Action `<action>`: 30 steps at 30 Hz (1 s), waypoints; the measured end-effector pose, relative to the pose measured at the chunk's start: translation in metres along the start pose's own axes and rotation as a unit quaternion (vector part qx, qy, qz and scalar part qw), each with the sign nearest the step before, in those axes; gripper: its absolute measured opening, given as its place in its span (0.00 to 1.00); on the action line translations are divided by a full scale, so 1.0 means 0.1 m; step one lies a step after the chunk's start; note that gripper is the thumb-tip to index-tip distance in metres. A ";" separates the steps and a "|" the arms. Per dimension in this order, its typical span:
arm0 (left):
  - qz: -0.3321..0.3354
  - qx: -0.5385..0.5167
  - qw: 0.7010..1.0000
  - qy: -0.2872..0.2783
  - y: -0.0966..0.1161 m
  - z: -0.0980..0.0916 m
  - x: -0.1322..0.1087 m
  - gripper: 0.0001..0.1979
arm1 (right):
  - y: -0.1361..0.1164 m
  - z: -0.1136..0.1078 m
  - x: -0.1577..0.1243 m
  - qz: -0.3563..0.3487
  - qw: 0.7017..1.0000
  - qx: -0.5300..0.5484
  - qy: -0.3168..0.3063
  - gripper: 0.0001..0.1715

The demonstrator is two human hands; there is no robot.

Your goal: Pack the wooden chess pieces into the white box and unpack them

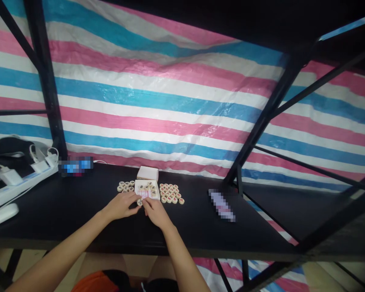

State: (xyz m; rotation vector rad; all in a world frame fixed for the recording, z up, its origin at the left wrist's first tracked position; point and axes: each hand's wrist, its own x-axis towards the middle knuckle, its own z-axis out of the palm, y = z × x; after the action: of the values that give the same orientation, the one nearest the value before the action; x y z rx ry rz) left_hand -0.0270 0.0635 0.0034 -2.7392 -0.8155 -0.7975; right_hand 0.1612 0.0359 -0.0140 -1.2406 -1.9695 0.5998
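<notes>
A white box [156, 195] holds several round xiangqi pieces with dark characters and a pinkish-white wrapper [144, 194]. My left hand [123, 205] is at the box's near left corner, its thumb and fingers closed around one xiangqi piece [139, 202]. Close beside it, my right hand [155, 211] has its fingers bent together at the box's near edge; what they grip, if anything, is hidden. Dark-lettered pieces [126, 186] sit in rows left of the box, partly covered by my left hand. Red-lettered pieces [169, 193] stand in rows on the right.
Behind the box is its white lid [148, 173]. A blurred phone-like object [221, 205] lies on the black table [197, 233] at right, another blurred device [76, 166] at back left. A power strip [24, 184] with chargers is far left. Black metal posts [261, 121] frame the table.
</notes>
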 end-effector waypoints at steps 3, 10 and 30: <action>0.020 0.020 1.000 0.003 0.00 0.02 0.00 0.09 | 0.02 0.02 0.00 -0.001 1.000 -0.007 0.006 0.07; 0.054 0.056 0.997 0.014 -0.06 0.06 -0.02 0.09 | 0.02 -0.01 0.00 -0.008 1.000 -0.021 0.019 0.08; 0.004 -0.020 0.999 0.029 0.01 -0.02 0.01 0.13 | -0.04 -0.03 -0.02 -0.013 0.997 0.069 0.030 0.15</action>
State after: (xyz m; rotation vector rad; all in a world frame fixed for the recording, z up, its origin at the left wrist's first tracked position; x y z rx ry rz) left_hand -0.0266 0.0628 0.0055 -2.7389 -0.7845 -0.8968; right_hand 0.1617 0.0329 -0.0102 -1.1333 -1.8598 0.6658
